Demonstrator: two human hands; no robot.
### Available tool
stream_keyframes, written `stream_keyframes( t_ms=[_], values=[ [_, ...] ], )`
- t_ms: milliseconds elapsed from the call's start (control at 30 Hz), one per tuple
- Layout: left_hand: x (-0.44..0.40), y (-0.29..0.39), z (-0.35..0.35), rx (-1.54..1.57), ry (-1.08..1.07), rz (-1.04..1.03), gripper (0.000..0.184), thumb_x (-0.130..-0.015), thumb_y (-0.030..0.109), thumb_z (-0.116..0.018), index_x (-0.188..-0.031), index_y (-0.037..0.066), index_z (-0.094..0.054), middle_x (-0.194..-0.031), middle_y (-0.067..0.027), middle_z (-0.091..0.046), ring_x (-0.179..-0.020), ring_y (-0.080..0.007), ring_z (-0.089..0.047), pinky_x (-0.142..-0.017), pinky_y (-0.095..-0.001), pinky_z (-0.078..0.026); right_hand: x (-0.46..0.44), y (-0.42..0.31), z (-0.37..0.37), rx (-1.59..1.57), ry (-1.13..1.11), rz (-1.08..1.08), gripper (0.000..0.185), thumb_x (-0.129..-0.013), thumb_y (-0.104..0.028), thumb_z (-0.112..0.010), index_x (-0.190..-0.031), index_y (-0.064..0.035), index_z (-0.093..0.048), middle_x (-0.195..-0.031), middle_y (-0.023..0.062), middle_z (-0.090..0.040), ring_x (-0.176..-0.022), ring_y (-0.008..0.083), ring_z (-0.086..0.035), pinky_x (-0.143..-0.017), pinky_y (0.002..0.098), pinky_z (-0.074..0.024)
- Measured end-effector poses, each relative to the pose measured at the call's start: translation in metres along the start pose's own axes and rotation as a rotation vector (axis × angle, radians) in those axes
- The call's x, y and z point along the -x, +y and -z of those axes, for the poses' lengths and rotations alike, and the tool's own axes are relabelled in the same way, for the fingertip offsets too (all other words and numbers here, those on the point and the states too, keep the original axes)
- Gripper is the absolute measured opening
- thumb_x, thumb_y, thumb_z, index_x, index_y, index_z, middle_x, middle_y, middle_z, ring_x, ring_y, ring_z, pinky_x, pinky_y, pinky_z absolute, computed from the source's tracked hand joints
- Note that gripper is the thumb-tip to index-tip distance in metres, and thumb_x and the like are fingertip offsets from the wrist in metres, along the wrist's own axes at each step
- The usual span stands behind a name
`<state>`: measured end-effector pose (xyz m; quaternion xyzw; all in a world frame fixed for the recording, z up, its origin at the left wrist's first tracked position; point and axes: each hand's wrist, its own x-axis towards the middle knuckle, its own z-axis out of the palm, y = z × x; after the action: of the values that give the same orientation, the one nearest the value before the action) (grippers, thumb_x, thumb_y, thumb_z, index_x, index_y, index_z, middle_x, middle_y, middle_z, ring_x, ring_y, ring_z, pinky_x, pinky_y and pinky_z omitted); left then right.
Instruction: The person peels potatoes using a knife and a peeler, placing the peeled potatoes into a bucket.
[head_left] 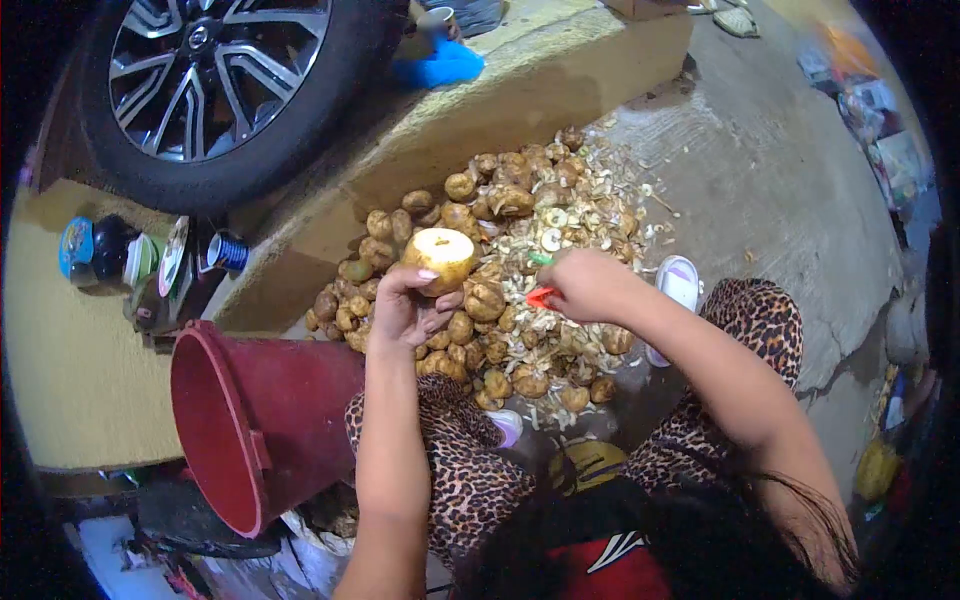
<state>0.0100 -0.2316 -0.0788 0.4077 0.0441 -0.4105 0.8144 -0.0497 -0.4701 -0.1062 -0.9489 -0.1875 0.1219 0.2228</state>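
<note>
A round brown-skinned fruit or tuber (pixel 447 280) rests in my left hand (pixel 408 305), its pale cut face turned upward with a small dark mark in it. To the right of it, my right hand (pixel 580 285) is closed around a small tool (pixel 541 297) with an orange part; a green piece (pixel 540 258) shows just above the fingers. Whether the two colours belong to one tool I cannot tell. Below both hands lies a heap of whole brown pieces (pixel 485 300), with pale peelings (pixel 600 215) spread over its right side.
A red bucket (pixel 300 400) lies tipped at the left. Behind the heap runs a yellow concrete ledge (pixel 400 170) with a car wheel (pixel 220 90), a blue bag (pixel 445 65) and cups (pixel 228 251). Bags (pixel 880 120) lie at the far right.
</note>
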Motion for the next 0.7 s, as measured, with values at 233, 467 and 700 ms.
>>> stream_keyframes(
  t_ms=[233,467,700],
  values=[
    [0.001,0.000,0.003,0.058,-0.104,0.108,0.046,-0.065,0.016,-0.056,-0.104,-0.006,-0.048,-0.072,-0.0117,-0.052,-0.047,-0.0126,-0.042,-0.028,-0.0198,-0.032,0.016,-0.022,0.019,0.022,0.225,0.242,0.011,-0.072,-0.019,-0.059,-0.079,-0.0098,-0.059,-0.075,0.0116,-0.052,-0.062,0.0289,-0.058,-0.055,0.0404,-0.0487],
    [0.005,-0.005,-0.003,-0.065,0.056,0.126,0.057,-0.058,0.018,-0.057,-0.108,-0.007,-0.046,-0.074,-0.0172,-0.055,-0.037,-0.0106,-0.036,-0.025,-0.0181,-0.029,0.011,-0.017,0.013,0.054,0.214,0.369,0.012,-0.073,-0.020,-0.061,-0.077,-0.0101,-0.058,-0.073,0.0086,-0.049,-0.060,0.0262,-0.056,-0.050,0.0388,-0.0468],
    [0.011,-0.005,-0.005,-0.106,0.024,0.116,0.059,-0.056,0.018,-0.057,-0.108,-0.007,-0.046,-0.075,-0.0167,-0.055,-0.039,-0.0104,-0.037,-0.027,-0.0184,-0.028,0.012,-0.018,0.017,-0.004,0.167,0.440,0.014,-0.069,-0.018,-0.062,-0.081,-0.0109,-0.059,-0.077,0.0111,-0.050,-0.061,0.0281,-0.058,-0.052,0.0400,-0.0474]
  ],
)
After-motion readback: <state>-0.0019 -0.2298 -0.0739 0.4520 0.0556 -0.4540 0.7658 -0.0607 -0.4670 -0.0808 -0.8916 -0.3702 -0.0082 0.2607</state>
